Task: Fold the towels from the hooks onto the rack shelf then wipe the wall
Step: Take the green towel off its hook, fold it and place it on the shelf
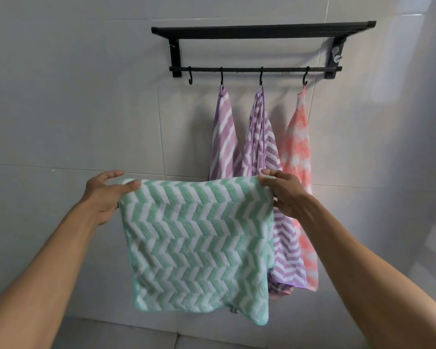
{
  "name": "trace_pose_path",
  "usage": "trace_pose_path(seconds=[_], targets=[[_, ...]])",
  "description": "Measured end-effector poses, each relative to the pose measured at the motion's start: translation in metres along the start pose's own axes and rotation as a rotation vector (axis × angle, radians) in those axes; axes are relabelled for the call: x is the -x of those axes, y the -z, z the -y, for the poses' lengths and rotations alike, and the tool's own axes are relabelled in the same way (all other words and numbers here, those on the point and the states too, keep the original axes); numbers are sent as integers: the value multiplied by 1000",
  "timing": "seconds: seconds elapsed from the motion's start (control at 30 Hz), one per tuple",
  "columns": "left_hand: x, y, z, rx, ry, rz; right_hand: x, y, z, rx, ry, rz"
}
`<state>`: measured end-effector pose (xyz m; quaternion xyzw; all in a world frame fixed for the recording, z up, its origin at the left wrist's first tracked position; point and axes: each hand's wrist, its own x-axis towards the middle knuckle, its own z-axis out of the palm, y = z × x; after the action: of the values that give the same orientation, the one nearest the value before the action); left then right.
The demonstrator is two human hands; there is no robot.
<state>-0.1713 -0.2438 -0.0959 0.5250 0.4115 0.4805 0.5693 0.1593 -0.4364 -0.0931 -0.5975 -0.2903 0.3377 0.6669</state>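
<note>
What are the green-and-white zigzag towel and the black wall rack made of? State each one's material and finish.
Green-and-white zigzag towel: apparently plush microfibre or terry, matte; its surface looks fuzzy and it hangs limp between the left hand and the right hand. Black wall rack: probably metal with a matte black coating; its bars are thin, straight and dull, though plastic cannot be excluded.

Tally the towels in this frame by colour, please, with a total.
Green towel, held up by the left hand and right hand: 1
Purple towels, on hooks: 2
Pink towel, on a hook: 1
Total: 4
</note>
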Motion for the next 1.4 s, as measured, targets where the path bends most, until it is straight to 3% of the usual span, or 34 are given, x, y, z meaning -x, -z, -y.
trace_pose_path(seconds=[0.1, 0.23, 0.4, 0.57, 0.7, 0.8, 0.87, 0.93, 1.0, 1.07, 1.13, 1.2, 1.27, 1.33, 1.4], targets=[[-1, 6, -1, -204, -25, 126, -1, 9, 1, 144, -20, 115], [-10, 7, 2, -413, -52, 183, -7, 16, 3, 422, 8, 109], [-22, 9, 6, -664, -121, 131, -12, 17, 5, 706, 90, 88], [-19, 8, 1, -833, -238, 78, -11, 19, 10, 773, 106, 125], [-16, 13, -5, -724, -207, 158, -8, 29, 13, 677, 41, 201], [-13, 9, -28, -256, -207, 115, -3, 26, 32, 361, 77, 227], [-11, 7, -40, -38, -203, 185, -2, 26, 41, 121, 100, 238], [3, 8, -20, -161, -103, 297, 5, 27, 26, 165, 22, 374], [13, 12, 16, -240, 60, 305, 8, 32, -10, 267, -139, 462], [12, 10, 34, -173, 158, 220, 10, 34, -33, 200, -181, 380], [3, 8, 29, -70, 200, 166, 12, 32, -44, -30, -180, 292], [1, 7, 20, -87, 251, 247, 17, 29, -50, -155, -222, 314], [5, 10, 29, -134, 313, 326, 20, 26, -59, -86, -280, 354], [5, 14, 39, -121, 358, 302, 21, 24, -62, -64, -267, 329], [4, 18, 41, -42, 350, 323, 22, 22, -62, -205, -272, 326]])
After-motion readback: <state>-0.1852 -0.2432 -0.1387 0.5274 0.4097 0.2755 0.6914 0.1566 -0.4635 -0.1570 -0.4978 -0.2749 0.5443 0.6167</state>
